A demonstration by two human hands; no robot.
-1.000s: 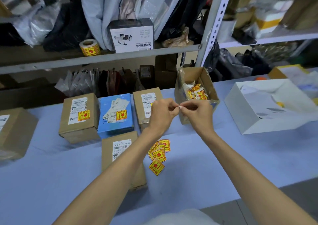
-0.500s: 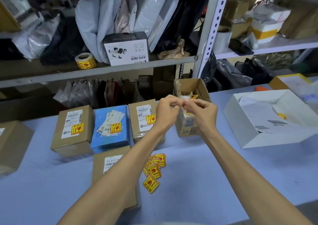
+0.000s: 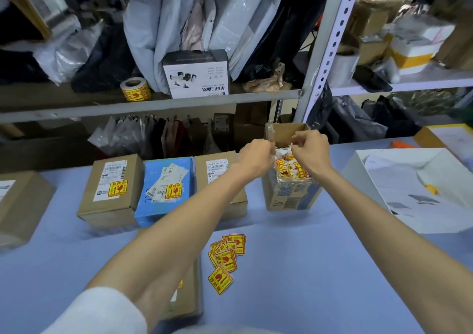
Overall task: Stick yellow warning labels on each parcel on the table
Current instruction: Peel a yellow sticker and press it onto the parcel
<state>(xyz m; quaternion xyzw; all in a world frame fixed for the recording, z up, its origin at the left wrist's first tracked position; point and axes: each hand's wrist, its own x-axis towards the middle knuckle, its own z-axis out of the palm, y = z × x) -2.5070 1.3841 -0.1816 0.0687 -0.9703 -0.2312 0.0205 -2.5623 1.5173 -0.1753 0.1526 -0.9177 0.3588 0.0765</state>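
Both the left hand (image 3: 256, 158) and the right hand (image 3: 311, 152) are pinched, on what cannot be told, above the scrap box (image 3: 291, 193) at the far side, so waste seems discarded; next, a label (image 3: 220, 280) from the near pile is needed for an unlabelled parcel (image 3: 21, 205) at the left.

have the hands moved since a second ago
Yes. Both hands went from in front of the open scrap box to over its opening, away from the person.

3 parcels (image 3: 166, 188) in row at table (image 3: 307, 269) back; open box (image 3: 291, 190) right of them; loose labels (image 3: 226, 255) in front; tray (image 3: 414, 190) far right.
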